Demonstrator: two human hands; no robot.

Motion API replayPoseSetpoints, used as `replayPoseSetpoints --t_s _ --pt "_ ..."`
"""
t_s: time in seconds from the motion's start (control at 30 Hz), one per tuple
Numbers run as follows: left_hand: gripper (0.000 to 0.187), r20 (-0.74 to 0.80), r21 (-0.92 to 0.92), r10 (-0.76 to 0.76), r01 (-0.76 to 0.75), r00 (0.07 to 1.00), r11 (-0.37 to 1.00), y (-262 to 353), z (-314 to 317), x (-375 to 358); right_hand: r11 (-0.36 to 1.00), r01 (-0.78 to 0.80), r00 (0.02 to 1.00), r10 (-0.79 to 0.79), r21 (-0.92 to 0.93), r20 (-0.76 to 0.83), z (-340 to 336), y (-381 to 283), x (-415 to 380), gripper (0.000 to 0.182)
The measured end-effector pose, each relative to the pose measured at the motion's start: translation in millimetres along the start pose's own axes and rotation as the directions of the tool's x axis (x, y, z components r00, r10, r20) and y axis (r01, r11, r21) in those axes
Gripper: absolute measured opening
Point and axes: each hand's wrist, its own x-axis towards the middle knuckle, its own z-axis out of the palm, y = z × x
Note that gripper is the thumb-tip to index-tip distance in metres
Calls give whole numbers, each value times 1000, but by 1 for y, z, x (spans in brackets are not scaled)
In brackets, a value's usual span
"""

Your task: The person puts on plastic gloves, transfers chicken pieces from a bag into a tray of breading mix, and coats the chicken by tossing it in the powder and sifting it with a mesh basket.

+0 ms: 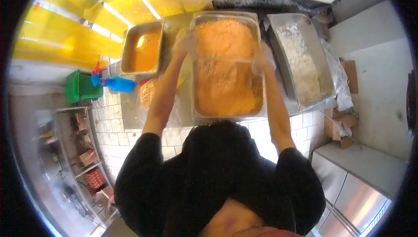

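Observation:
A deep metal pan [197,116] in front of me is full of orange, powdery breading [226,76]. My left hand [185,41], in a clear glove, is at the pan's left rim near the far end. On the opposite side, my right hand [263,60] is at the right rim, also gloved. Motion smears both hands, so their fingers do not show clearly. A faint pale line crosses the breading between them; I cannot make out what it is. Mesh shows along the pan's far inner edge.
Left stands a smaller pan [160,60] of orange liquid, with a plastic bag of orange food [148,92] and a blue spray bottle [117,84] nearby. A pan [283,58] of white flour is at right. Further out are a green bin [78,87] and cardboard boxes [337,126].

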Motion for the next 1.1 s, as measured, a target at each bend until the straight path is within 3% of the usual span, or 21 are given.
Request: replayPoseSetpoints --t_s 0.03,0.1,0.13,0.23,0.27,0.33,0.37,0.4,0.53,0.6,0.63,0.7,0.73,0.8,0.83,0.87,0.93,1.03,1.1 --pt "32 -63 141 58 -49 996 989 -4 6 7 991 -52 994 63 123 -86 -1 -3 3 33" --pt "30 198 -218 -93 136 976 966 -26 67 27 969 -204 978 195 143 70 -14 -11 0 36" --pt "30 206 -218 -89 135 975 967 -28 79 18 955 -261 962 245 143 125 -13 -6 -5 38" --pt "28 -88 -223 32 -51 996 974 -27 76 22 991 -124 992 122 56 33 -2 16 -3 37" --pt "27 -211 -46 118 -130 970 990 -21 67 15 991 -127 991 125 34 38 -1 16 -1 37" --pt "26 -279 128 220 -191 935 973 -12 55 -6 987 -158 985 156 31 75 2 14 6 37" --pt "26 -110 -208 28 -51 994 977 -10 47 -3 986 -166 984 163 34 76 2 12 14 37" --pt "27 94 -490 -112 144 989 860 -8 37 9 987 -157 985 155 26 70 3 13 18 37" --pt "28 58 -419 -44 64 997 906 -12 51 20 993 -115 993 115 -3 31 -2 10 21 36" --pt "31 -17 65 97 -96 995 993 -6 80 -19 988 -156 985 156 -3 73 3 10 23 36" --pt "32 -63 317 180 -151 982 936 -6 87 -14 988 -152 986 153 -10 69 3 12 24 36" --pt "36 -99 761 355 -159 930 629 -14 82 15 993 -118 992 119 -20 47 0 12 26 36" --pt "36 -106 764 348 -148 931 628 -18 78 28 994 -110 993 111 -27 38 -1 13 26 36" --pt "35 123 466 176 -214 977 858 -8 38 24 993 -117 991 119 -31 58 1 12 29 36" --pt "35 270 283 123 -201 955 938 1 30 17 991 -133 988 135 -31 74 3 8 36 36" --pt "34 378 114 78 -130 922 985 5 9 32 991 -129 989 131 -33 71 3 8 40 36" --pt "34 462 -37 45 -31 886 999 -6 14 52 993 -107 993 109 -44 49 2 11 38 36" --pt "31 230 -144 25 9 973 990 -11 23 33 993 -111 992 114 -51 58 5 11 41 35" --pt "30 221 -174 36 3 975 985 -13 46 22 990 -129 989 133 -54 72 5 12 42 35"
